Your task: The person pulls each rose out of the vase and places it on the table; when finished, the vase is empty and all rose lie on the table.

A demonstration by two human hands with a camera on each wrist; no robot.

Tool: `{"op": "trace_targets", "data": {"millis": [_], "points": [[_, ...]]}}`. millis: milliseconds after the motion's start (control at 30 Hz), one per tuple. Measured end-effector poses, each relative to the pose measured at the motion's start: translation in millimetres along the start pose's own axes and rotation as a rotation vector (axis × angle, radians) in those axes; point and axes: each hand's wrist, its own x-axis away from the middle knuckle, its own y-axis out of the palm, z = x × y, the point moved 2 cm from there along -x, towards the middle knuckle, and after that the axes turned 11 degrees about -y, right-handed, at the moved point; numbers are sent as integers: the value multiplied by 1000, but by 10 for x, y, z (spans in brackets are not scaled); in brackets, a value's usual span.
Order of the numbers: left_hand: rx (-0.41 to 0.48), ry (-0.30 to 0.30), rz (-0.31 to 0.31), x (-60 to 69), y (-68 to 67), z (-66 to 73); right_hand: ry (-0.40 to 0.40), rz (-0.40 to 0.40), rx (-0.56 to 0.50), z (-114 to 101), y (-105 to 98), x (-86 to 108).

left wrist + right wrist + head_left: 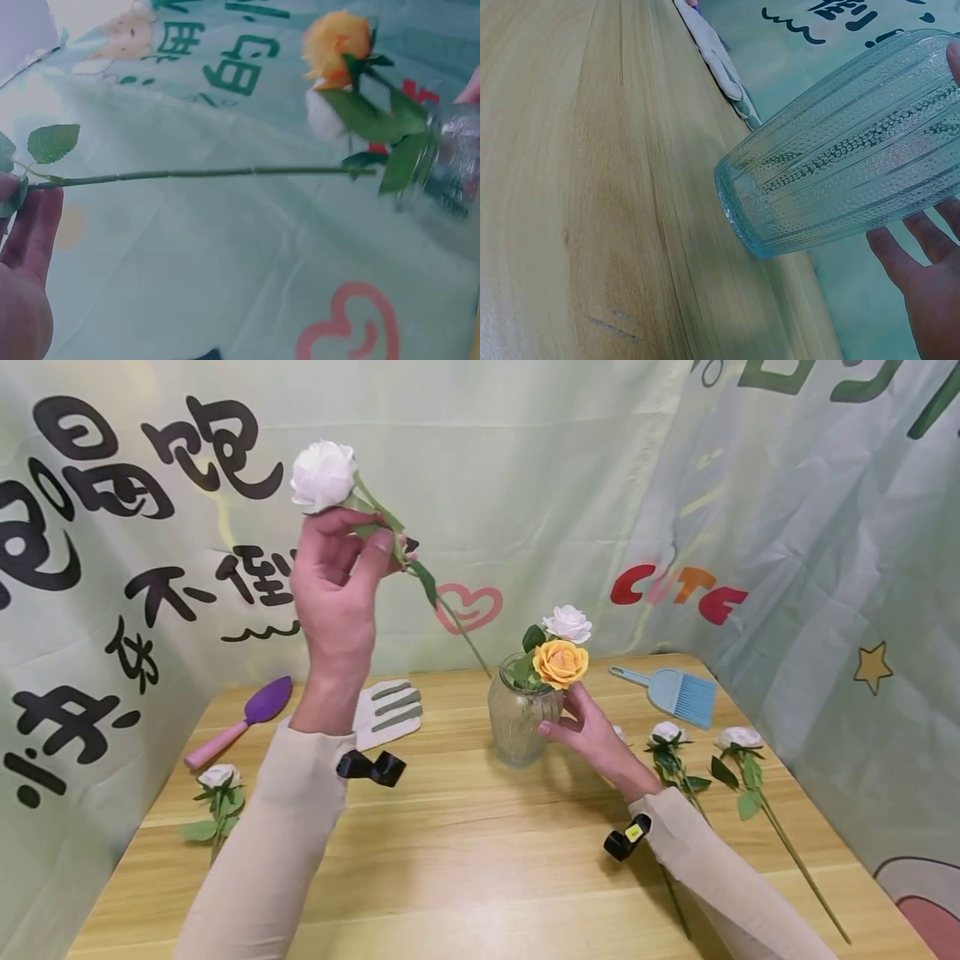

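Observation:
In the head view, my left hand [337, 585] pinches the green stem of a white rose [323, 476], held high at the left. The stem [217, 172] slants down, its bare tip near the mouth of the clear glass vase [516, 727]. A yellow rose [560, 664] and a white rose [567, 623] stand in the vase and lean right. My right hand [592, 735] holds the vase's right side, thumb toward the front. The right wrist view shows the ribbed vase [840, 150] with fingers [930, 247] against it.
A purple trowel [267, 700], a striped glove [390, 713] and a white rose [220, 777] lie on the table's left part. At the right are a blue brush with dustpan [681, 693] and white roses with long stems [741, 737]. A printed cloth [525, 485] hangs behind.

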Motion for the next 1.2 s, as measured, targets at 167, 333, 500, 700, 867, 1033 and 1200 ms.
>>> {"op": "trace_targets", "data": {"millis": [167,333,500,700,867,1033,1200], "points": [[-55,-53,-39,66,-352,7,11,3,-8,-6,2,3],[-146,-221,-55,216,-884,-79,10,1,-16,-2,14,-3],[-254,-448,-66,413,-1423,-102,6,-2,-23,12,17,-1],[-470,-673,-176,663,-1884,-112,23,3,-13,-1,9,8],[-693,-800,-316,947,-2141,-196,43,3,-14,9,8,13],[-674,-944,-328,1340,-2363,-395,52,-4,-29,13,21,11],[-659,-1070,-282,1681,-2477,-570,40,-2,-23,2,-3,7]]}}
